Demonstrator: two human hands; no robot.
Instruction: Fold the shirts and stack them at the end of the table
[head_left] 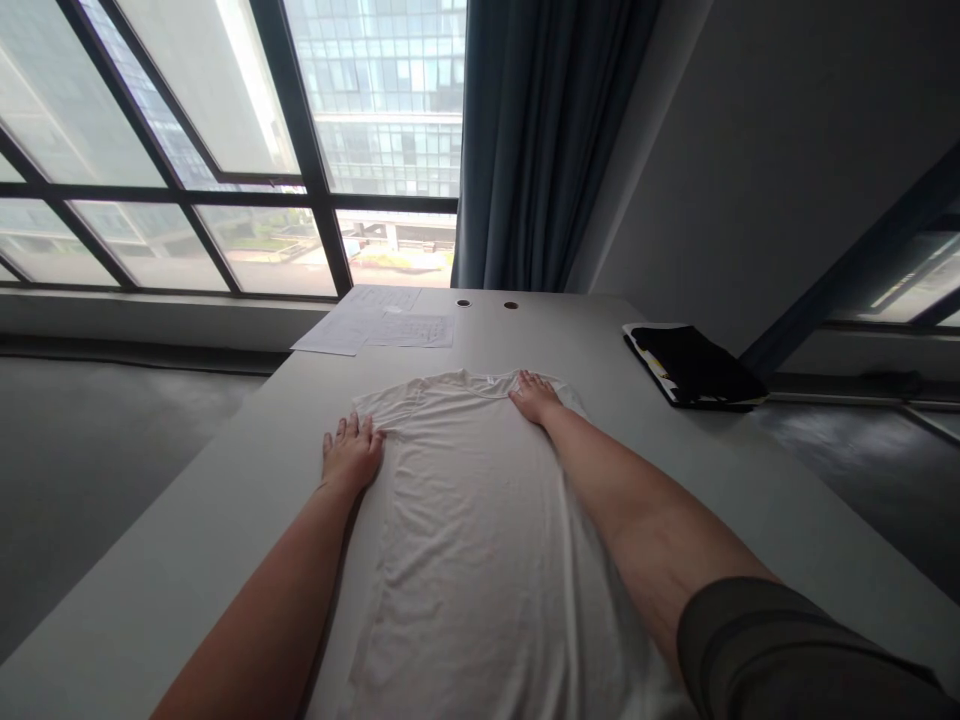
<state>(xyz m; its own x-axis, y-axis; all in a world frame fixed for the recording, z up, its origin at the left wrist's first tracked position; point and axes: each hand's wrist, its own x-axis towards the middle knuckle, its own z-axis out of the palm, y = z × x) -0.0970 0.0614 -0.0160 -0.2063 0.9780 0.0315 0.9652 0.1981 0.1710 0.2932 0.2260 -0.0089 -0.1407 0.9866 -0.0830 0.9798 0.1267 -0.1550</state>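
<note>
Far left of view: floor-to-ceiling window [187, 190], dark frame, glass office block beyond. Below it, your grey floor [97, 430] shows beside the long white table [225, 520].

Far end of table, left of centre: loose printed sheets of paper [375, 330], overlapping, lying flat, well apart from both your hands.

Your left hand [351, 455]: palm down on the white T-shirt [465, 540], at the shirt's shoulder edge, just below the neckline. Fingers slightly apart, extended, pressing on the fabric from above; no pinch or clamp on the cloth.

T-shirt: mid-table, spread flat, thin fabric with soft creases, collar [469, 382] toward the window, body running toward you past the bottom of the view.

Your right hand [534, 397]: palm down on the opposite shoulder, touching the collar's right side. Fingers lie close together, slightly fanned, flat on the fabric, not clamped.

Behind the table's far edge: two small round holes [487, 303] in the tabletop, then a dark blue curtain [536, 140].

Right of the shirt: black folded bundle [694, 365] with a pale, yellow-marked edge, near the table's right edge; exact kind cannot be told. Lower right: your dark sleeve [787, 650], over the upper right arm.
</note>
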